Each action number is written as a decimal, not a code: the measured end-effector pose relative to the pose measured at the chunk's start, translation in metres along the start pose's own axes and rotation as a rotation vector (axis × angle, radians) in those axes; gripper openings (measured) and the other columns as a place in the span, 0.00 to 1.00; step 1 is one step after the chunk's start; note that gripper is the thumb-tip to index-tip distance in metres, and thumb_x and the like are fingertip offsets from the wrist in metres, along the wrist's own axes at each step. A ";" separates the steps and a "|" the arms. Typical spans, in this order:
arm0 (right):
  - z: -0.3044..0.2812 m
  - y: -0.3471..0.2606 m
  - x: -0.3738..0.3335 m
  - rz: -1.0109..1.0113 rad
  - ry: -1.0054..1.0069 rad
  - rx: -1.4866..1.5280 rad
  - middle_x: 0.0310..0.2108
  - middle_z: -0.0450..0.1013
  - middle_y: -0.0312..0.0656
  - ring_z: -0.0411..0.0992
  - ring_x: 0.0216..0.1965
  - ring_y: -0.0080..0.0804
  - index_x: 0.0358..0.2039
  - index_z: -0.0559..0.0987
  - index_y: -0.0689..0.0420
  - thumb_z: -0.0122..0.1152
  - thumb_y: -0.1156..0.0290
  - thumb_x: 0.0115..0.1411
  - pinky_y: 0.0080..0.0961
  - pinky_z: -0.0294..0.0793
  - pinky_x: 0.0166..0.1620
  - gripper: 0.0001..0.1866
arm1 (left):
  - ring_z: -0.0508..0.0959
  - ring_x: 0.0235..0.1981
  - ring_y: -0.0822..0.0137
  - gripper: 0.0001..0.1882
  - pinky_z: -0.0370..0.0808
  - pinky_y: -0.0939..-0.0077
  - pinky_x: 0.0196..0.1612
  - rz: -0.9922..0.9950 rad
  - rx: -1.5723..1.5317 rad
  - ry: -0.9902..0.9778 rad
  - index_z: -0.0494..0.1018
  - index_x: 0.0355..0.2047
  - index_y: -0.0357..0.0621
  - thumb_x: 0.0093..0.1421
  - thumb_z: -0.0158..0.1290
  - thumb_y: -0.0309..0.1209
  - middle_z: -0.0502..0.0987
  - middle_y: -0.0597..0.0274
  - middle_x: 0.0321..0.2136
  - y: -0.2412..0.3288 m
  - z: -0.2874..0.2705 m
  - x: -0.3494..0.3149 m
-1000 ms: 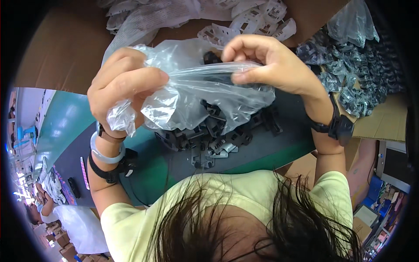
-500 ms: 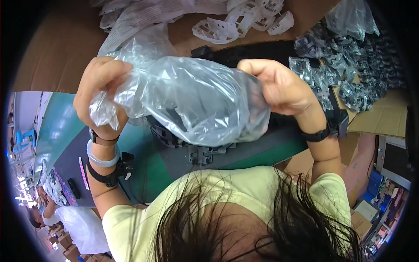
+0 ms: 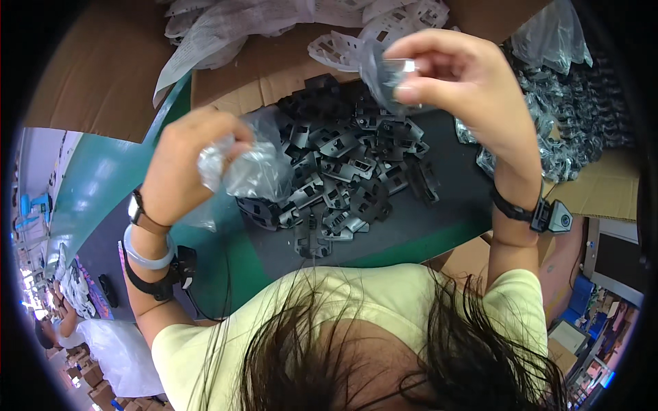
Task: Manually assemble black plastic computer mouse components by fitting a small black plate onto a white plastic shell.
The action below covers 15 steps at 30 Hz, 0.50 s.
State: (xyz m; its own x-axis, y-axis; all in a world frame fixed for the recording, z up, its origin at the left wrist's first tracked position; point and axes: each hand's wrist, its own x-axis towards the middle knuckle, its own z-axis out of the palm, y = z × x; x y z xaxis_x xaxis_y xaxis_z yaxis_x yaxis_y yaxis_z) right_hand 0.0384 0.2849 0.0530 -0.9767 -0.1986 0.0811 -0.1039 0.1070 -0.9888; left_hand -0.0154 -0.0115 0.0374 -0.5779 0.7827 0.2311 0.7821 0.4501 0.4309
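My left hand (image 3: 195, 147) is closed on a crumpled clear plastic bag (image 3: 264, 171) that hangs over the left side of a pile of black plastic parts (image 3: 336, 168). Up and to the right, my right hand (image 3: 473, 85) pinches a dark part in clear plastic (image 3: 379, 79) between thumb and fingers. Its exact shape is blurred and partly hidden by the fingers. The black parts have slots and clips and lie jumbled on a dark grey mat (image 3: 456, 205).
Many black parts in clear bags (image 3: 565, 133) are heaped at the right on cardboard (image 3: 606, 181). White perforated plastic pieces (image 3: 336, 49) and printed paper sheets (image 3: 226, 38) lie at the back. A cardboard flap (image 3: 89, 89) rises at the far left.
Half a second ago both hands held a puffed-out clear bag. They have drawn apart; my right hand has risen with a wrapped dark part, and the black pile is uncovered.
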 end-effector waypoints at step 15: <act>0.006 -0.056 0.035 -0.566 0.068 0.097 0.26 0.72 0.37 0.67 0.22 0.13 0.36 0.73 0.65 0.45 0.83 0.58 0.08 0.66 0.25 0.09 | 0.69 0.26 0.74 0.04 0.67 0.83 0.33 -0.053 -0.106 0.424 0.70 0.30 0.33 0.52 0.48 0.20 0.72 0.63 0.24 0.013 -0.027 0.031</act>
State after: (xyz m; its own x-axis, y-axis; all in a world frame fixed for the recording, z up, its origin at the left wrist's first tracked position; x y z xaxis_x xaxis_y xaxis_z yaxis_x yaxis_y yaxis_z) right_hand 0.0111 0.2657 0.1107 -0.7845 -0.1353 0.6052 -0.5988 -0.0882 -0.7960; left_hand -0.0292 0.0069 0.0739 -0.6788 0.5041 0.5340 0.7330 0.4210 0.5343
